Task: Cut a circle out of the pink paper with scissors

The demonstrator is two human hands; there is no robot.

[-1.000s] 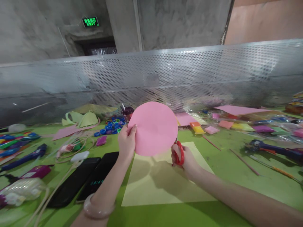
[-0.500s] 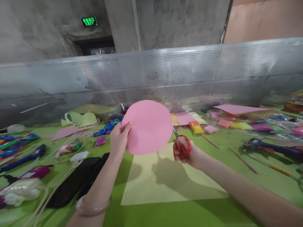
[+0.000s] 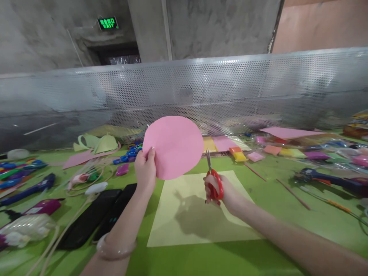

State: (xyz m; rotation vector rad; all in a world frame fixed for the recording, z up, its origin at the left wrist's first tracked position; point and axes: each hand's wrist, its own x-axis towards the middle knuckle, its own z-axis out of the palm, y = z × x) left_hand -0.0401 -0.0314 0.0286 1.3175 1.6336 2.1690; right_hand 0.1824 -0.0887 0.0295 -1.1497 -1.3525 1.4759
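My left hand pinches the lower left edge of a pink paper circle and holds it upright above the table. To its right, my right hand grips red-handled scissors with the blades pointing up, just clear of the circle's right edge. Both hands hover over a pale yellow sheet lying flat on the green table. A pale bangle circles my left wrist.
Two black phones lie left of the yellow sheet. Pens, cords and a bottle crowd the far left. Blue rings, green and pink paper scraps, coloured blocks and thin sticks lie along the back and right. A perforated metal screen borders the table.
The pink circle has moved up and to the left with my left hand. The scissors have come away from its right edge and now point upward, apart from the paper.
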